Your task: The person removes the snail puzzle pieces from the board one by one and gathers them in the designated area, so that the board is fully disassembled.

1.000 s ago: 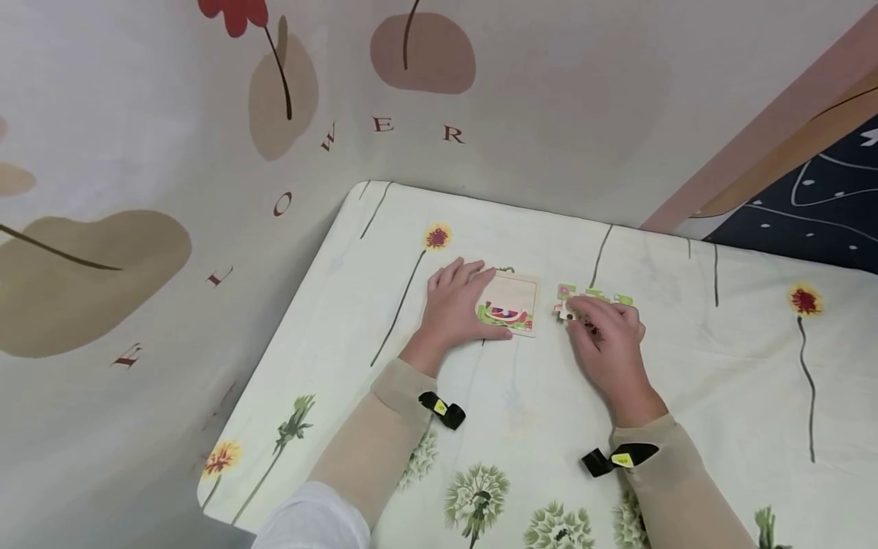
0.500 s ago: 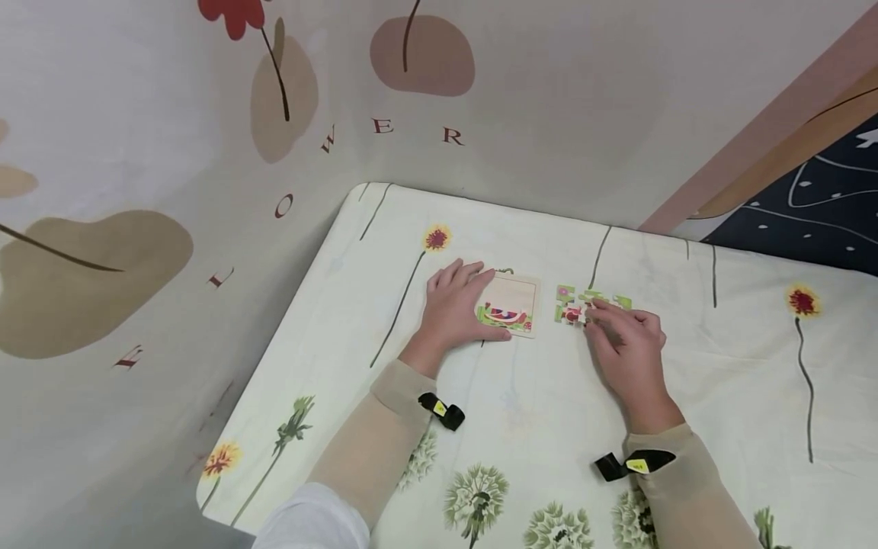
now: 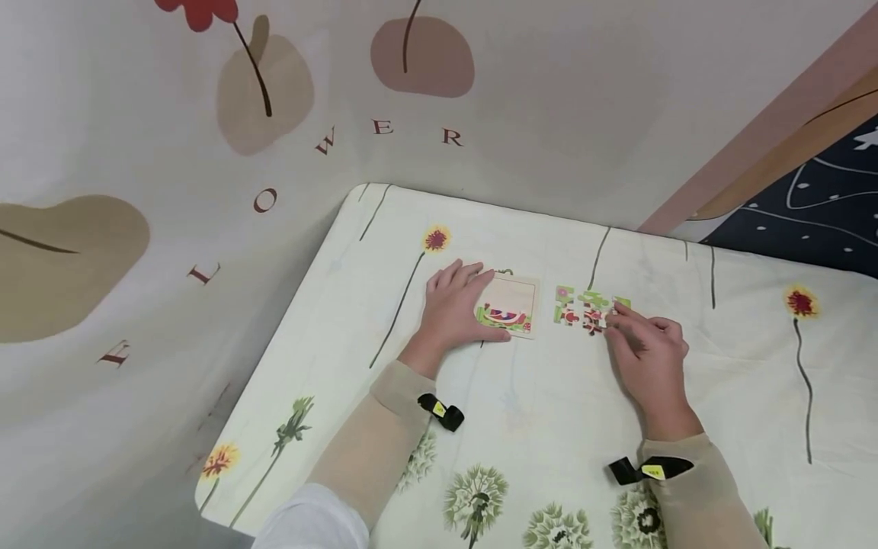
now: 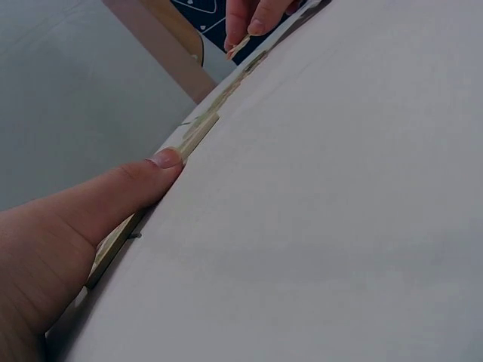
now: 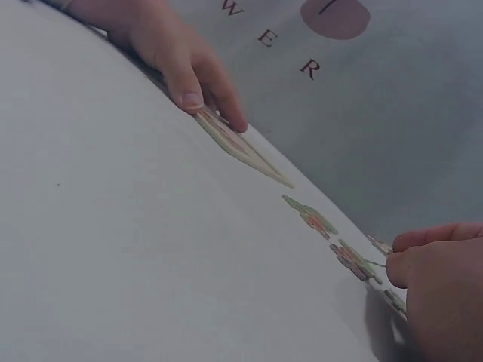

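Note:
A square wooden puzzle board (image 3: 516, 294) lies flat, its lower strip filled with a colourful picture and its upper part bare wood. My left hand (image 3: 449, 305) rests over the board's left side with fingers spread, thumb along the near edge. In the left wrist view that thumb (image 4: 162, 162) presses on the board's edge. To the right, my right hand (image 3: 648, 347) pinches a small puzzle piece (image 4: 240, 47) between thumb and fingertips, raised over the cloth. Loose jigsaw pieces (image 3: 566, 314) in green and red lie between the hands, some partly hidden behind the right fingers.
A pale flower-printed cloth (image 3: 521, 412) covers the table. Its far edge meets a light curtain-like backdrop (image 3: 562, 137) with printed letters, and another side runs along the left. A dark patterned panel (image 3: 809, 202) stands at the back right.
My right hand has moved rightward across the loose pieces, uncovering several of them, and now holds a piece at their right end. The left hand and the board have stayed put.

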### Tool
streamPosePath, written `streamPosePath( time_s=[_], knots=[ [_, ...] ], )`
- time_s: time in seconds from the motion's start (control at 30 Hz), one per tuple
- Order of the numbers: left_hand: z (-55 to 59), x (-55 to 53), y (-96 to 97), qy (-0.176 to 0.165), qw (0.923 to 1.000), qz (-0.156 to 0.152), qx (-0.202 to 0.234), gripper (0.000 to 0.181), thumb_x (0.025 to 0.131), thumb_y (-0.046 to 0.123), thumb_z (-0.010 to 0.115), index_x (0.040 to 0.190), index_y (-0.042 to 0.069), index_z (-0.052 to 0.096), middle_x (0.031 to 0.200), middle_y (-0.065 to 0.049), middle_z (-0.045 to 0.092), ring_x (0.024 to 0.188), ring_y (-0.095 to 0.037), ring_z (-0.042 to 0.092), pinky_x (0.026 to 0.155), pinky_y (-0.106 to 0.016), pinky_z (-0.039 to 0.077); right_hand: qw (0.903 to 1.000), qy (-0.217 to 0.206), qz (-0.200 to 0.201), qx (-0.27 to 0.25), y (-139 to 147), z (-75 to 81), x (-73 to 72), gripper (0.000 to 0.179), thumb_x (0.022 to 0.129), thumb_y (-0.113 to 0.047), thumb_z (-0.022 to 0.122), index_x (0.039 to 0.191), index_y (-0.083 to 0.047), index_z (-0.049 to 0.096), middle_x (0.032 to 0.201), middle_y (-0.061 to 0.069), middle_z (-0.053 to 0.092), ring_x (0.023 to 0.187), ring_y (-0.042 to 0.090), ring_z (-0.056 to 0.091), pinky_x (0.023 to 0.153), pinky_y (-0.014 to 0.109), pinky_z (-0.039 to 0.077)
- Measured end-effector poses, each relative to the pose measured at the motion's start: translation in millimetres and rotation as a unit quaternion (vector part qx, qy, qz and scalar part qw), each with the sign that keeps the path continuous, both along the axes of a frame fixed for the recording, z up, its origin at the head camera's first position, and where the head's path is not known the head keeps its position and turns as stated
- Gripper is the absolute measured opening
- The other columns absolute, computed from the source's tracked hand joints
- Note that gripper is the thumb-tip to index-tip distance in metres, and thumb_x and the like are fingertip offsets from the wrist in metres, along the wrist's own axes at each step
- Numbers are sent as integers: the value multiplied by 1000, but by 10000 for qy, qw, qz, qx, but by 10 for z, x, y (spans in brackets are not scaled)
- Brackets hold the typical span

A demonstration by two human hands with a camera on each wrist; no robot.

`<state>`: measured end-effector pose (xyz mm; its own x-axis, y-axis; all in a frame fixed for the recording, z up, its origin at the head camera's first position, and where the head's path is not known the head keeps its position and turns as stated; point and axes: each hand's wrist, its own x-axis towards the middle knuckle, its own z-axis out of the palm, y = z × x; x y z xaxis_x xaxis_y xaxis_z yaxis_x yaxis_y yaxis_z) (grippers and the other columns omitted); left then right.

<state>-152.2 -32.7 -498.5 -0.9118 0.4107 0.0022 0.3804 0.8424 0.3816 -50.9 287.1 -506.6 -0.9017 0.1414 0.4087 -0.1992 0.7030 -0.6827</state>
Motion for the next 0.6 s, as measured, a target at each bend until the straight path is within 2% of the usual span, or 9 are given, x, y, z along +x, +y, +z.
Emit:
streamPosePath(
  time_s=[0.6],
  knots=[
    [-53, -14, 6, 79, 10000, 2, 29, 115, 70, 80, 84, 164, 28, 44, 171, 3, 32, 160, -30, 14, 124, -56, 14, 9994, -141, -266, 170, 158, -75, 59, 19, 96, -1, 77, 114, -5, 83, 137, 10, 70, 116, 35, 50, 97, 60, 19]
  ],
)
